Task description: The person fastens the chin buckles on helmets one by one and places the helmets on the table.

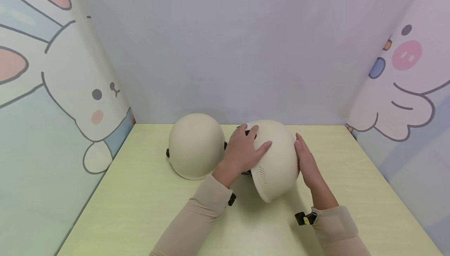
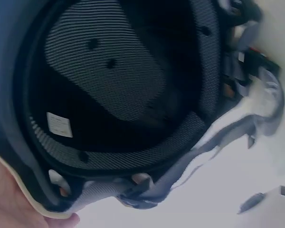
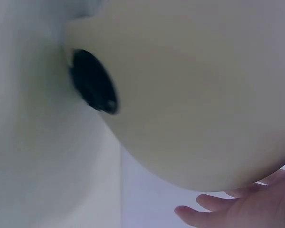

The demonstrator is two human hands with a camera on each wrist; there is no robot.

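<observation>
A cream helmet (image 1: 277,158) is tilted on its side between my two hands, its opening facing left. My left hand (image 1: 242,150) rests at the rim, thumb and fingers spread over the outside of the shell. The dark padded lining (image 2: 118,142) and a hanging grey strap (image 2: 190,166) show in the left wrist view. Fairly straight fingers of my right hand (image 1: 307,162) press against the shell's right side. On the shell in the right wrist view is a black oval fitting (image 3: 92,80). A second cream helmet (image 1: 197,146) sits dome up to the left.
The pale yellow-green table (image 1: 140,209) meets a grey back wall (image 1: 239,52). Side walls carry a rabbit drawing (image 1: 77,84) on the left and a pig drawing (image 1: 408,88) on the right. Black wrist devices (image 1: 306,218) sit at both cuffs.
</observation>
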